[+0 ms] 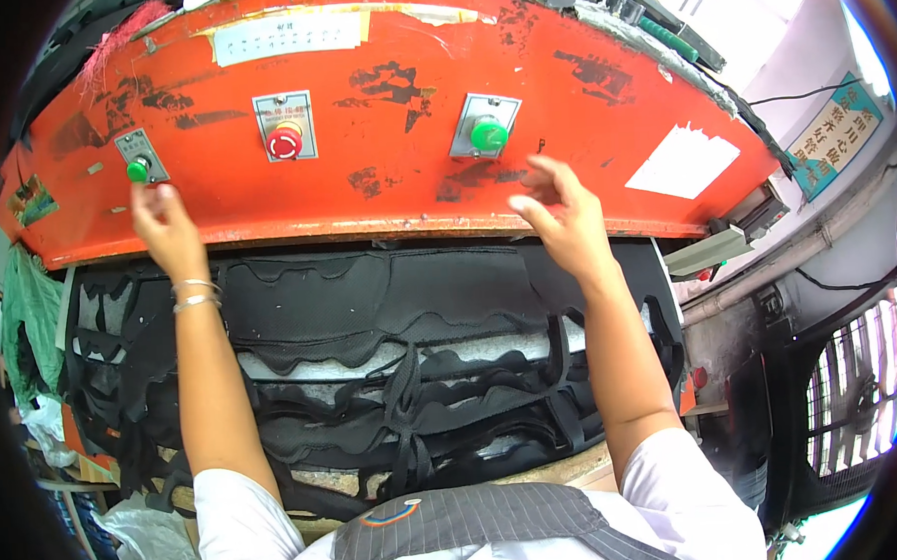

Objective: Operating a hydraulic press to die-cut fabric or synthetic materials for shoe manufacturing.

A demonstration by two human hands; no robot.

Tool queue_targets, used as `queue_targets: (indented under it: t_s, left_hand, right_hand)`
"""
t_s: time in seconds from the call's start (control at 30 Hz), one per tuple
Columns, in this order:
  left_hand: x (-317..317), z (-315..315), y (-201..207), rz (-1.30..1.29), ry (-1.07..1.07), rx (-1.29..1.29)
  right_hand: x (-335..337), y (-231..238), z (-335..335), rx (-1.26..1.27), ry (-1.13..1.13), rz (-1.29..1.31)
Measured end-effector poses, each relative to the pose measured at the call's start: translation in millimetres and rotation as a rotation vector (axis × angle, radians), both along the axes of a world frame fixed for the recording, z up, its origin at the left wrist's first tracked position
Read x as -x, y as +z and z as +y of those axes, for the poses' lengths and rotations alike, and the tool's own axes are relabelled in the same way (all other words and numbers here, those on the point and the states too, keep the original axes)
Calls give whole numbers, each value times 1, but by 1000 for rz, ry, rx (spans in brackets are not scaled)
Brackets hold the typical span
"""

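A worn red machine panel point(561, 95) spans the top, carrying a green push button at the left point(137, 170), a red button in the middle point(283, 143) and a green button at the right point(488, 135). My left hand point(166, 227) is raised just under the left green button, fingertips almost on it, holding nothing. My right hand point(559, 220) hovers with spread fingers a little below and right of the right green button, also holding nothing. Below the panel lies black mesh fabric point(369, 303) with wavy cut-out strips over a pale layer.
A white sticker point(682, 162) is on the panel's right part and a paper label point(288, 35) at its top. Green cloth point(24, 309) hangs at the left. A fan grille point(859, 392) stands at the right, and plastic bags point(145, 538) lie at the lower left.
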State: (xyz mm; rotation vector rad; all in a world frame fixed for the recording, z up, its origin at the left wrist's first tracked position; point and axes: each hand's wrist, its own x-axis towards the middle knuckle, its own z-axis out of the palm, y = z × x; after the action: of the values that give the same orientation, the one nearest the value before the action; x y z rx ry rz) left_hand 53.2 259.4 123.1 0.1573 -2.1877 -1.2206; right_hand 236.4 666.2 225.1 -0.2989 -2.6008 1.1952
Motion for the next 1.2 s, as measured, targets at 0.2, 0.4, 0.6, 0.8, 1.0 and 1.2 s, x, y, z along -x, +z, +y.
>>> queue_targets:
  t_s: [0.2, 0.4, 0.6, 0.8, 1.0, 1.2]
  left_hand:
    - [74, 2, 36, 78, 160, 272]
    - [12, -29, 62, -41, -121, 281]
    - [-197, 53, 81, -366, -699, 166]
    - [-359, 130, 97, -607, -1263, 107]
    - [-409, 171, 88, -628, -1018, 546]
    - [-433, 187, 74, -510, -752, 587]
  right_hand:
    - [69, 10, -23, -202, -94, 22]
    - [12, 8, -29, -76, 131, -57]
    - [-131, -4, -23, -45, 459, -393]
    - [-237, 17, -10, -106, 708, -657]
    - [-286, -6, -26, -365, 629, -351]
    - [-298, -23, -26, -318, 617, -276]
